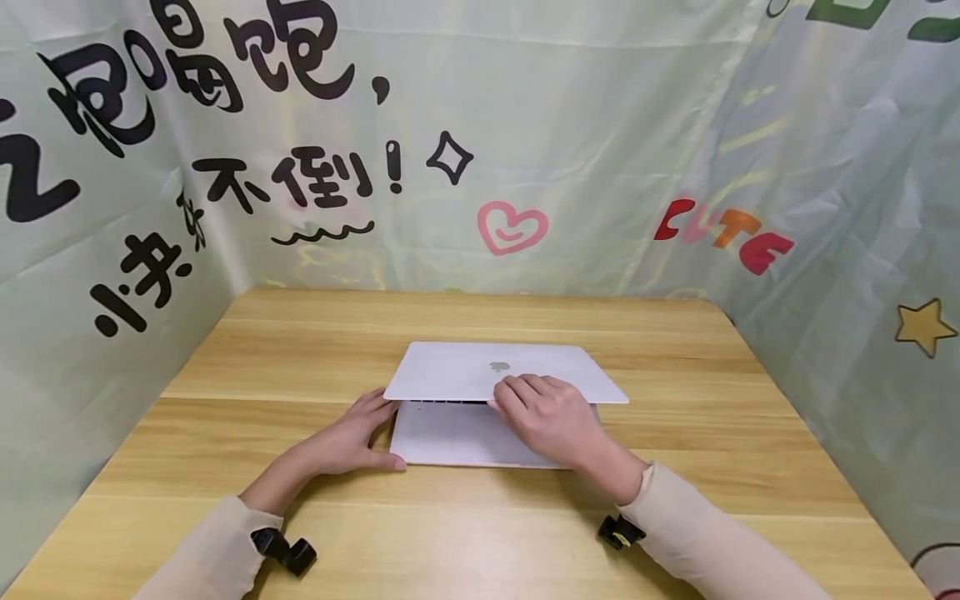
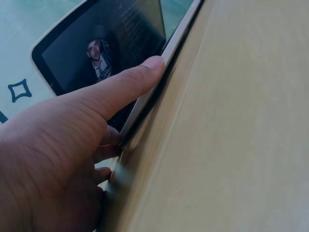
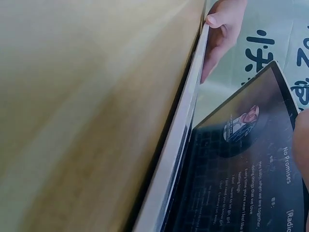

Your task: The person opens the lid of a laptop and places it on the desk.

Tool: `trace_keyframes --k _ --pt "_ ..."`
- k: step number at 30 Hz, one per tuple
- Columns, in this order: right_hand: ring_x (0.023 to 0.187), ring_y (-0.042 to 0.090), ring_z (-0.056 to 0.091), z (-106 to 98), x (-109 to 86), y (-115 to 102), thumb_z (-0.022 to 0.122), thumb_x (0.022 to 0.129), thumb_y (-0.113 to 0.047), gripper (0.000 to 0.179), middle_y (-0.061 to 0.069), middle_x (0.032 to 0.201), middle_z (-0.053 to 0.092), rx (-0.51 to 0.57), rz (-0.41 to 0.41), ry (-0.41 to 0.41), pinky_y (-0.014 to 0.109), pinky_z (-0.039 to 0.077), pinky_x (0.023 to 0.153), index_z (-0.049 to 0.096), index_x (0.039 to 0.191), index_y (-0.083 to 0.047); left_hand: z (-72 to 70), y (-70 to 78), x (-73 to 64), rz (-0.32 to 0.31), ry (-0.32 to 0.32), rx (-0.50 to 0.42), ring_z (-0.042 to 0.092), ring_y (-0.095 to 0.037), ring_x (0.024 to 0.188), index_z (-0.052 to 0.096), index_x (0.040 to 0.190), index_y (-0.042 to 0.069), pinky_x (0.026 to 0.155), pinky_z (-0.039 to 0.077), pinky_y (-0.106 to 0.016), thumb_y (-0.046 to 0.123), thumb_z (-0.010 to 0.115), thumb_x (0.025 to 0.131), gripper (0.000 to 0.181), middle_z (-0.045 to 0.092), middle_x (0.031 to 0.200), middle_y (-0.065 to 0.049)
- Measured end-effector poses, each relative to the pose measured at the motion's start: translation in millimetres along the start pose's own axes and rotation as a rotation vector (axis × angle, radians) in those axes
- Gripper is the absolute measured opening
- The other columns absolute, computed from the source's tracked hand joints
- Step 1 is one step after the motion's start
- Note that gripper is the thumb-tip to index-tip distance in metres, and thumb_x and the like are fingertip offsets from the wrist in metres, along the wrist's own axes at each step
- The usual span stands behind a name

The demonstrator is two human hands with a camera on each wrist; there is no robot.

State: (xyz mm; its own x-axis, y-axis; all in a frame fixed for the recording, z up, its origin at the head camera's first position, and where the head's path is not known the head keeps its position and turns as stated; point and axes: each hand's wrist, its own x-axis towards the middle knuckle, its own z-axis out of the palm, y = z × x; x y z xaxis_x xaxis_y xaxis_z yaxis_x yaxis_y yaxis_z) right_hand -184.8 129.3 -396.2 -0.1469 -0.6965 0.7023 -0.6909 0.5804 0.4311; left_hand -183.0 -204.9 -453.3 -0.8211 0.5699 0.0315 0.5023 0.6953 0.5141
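Observation:
A silver laptop [image 1: 487, 433] lies on the wooden table with its lid [image 1: 450, 367] tilted forward over the keyboard, partly raised. My right hand [image 1: 551, 417] grips the lid's front edge right of centre, fingers bent over its outer face. At the base's left side is my left hand [image 1: 360, 437], holding the front corner, its thumb along the front edge. In the left wrist view the lit screen [image 2: 120, 43] shows a picture of a person. Lines of lyrics appear on the screen [image 3: 251, 159] in the right wrist view, above the dark keyboard [image 3: 193, 183].
The wooden table [image 1: 480, 533] extends around the laptop. Printed cloth [image 1: 600, 125] with lettering, a heart and a star hangs behind it and at both sides. Each sleeve has a small black device [image 1: 285, 550] at the cuff.

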Motion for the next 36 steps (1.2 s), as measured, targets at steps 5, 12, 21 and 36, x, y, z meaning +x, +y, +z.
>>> trace_keyframes --k 5,12,21,36 --pt "0.072 0.022 0.068 0 4.2 3 0.048 0.103 -0.027 0.031 0.004 0.080 0.068 -0.006 0.015 0.009 0.035 0.057 0.063 0.062 0.086 -0.005 -1.1 1.0 -0.2 -0.014 -0.009 0.008 0.012 -0.043 0.145 0.033 0.150 -0.002 0.114 0.015 -0.059 0.069 0.069 0.075 0.109 0.030 0.154 -0.021" --pt "0.067 0.020 0.069 -2 11.5 10 0.048 0.102 -0.033 0.036 0.002 0.073 0.067 -0.026 0.044 -0.011 0.034 0.057 0.060 0.063 0.082 -0.008 -1.9 1.6 0.4 0.016 0.000 0.011 0.012 -0.044 0.144 0.031 0.151 -0.002 0.114 0.014 -0.060 0.065 0.071 0.077 0.107 0.028 0.156 -0.022" --pt "0.059 0.019 0.065 -1 19.2 20 0.048 0.102 -0.037 0.040 0.002 0.069 0.066 -0.030 0.056 0.009 0.031 0.054 0.050 0.064 0.082 -0.007 -1.5 1.5 1.2 0.022 0.000 0.015 0.013 -0.045 0.144 0.032 0.150 -0.003 0.114 0.013 -0.060 0.063 0.071 0.078 0.106 0.027 0.156 -0.023" --pt "0.056 0.019 0.057 -1 25.1 31 0.046 0.102 -0.039 0.044 0.003 0.068 0.058 -0.021 0.062 -0.011 0.031 0.050 0.047 0.062 0.075 -0.008 -0.3 0.7 0.6 0.011 -0.008 0.010 0.013 -0.045 0.144 0.032 0.150 -0.003 0.114 0.014 -0.061 0.064 0.071 0.078 0.106 0.028 0.155 -0.024"
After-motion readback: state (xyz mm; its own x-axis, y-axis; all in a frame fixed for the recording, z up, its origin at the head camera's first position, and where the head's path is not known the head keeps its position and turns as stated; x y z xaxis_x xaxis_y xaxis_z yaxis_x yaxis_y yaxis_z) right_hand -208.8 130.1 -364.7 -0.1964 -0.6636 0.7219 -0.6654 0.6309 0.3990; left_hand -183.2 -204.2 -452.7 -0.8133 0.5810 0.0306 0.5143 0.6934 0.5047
